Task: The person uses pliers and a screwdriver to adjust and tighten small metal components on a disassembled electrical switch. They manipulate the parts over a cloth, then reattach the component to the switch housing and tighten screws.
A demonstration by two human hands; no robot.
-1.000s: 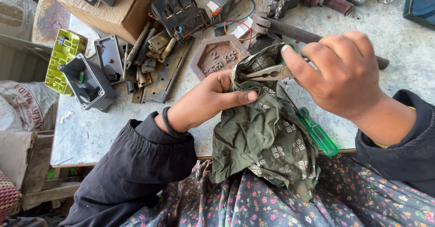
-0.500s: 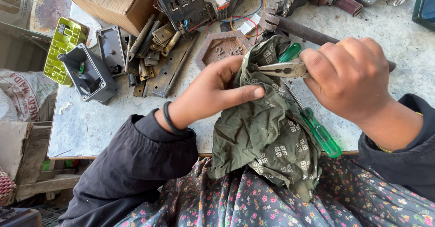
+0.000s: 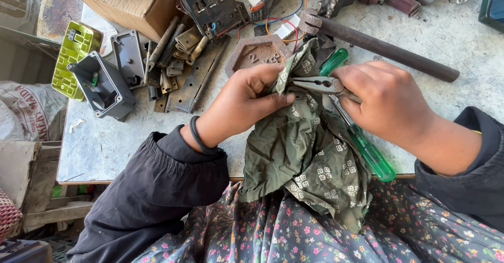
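Near the bench's (image 3: 462, 37) left edge, one yellow-green cover (image 3: 73, 58) and two grey plastic boxes (image 3: 102, 87) are lying beside a pile of metal strips (image 3: 178, 58). The left hand (image 3: 244, 102) is pinching one green patterned cloth (image 3: 304, 152), which is draping over the front edge, around one pair of pliers (image 3: 320, 84). The right hand (image 3: 386, 100) is closing around the pliers' handles. Two green-handled screwdrivers (image 3: 370, 152) are lying just beside; one rusty rod (image 3: 378, 45) is sitting behind

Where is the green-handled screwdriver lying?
In the head view, the screwdriver lies right of centre on the table, beneath the right hand, beside the green cloth.
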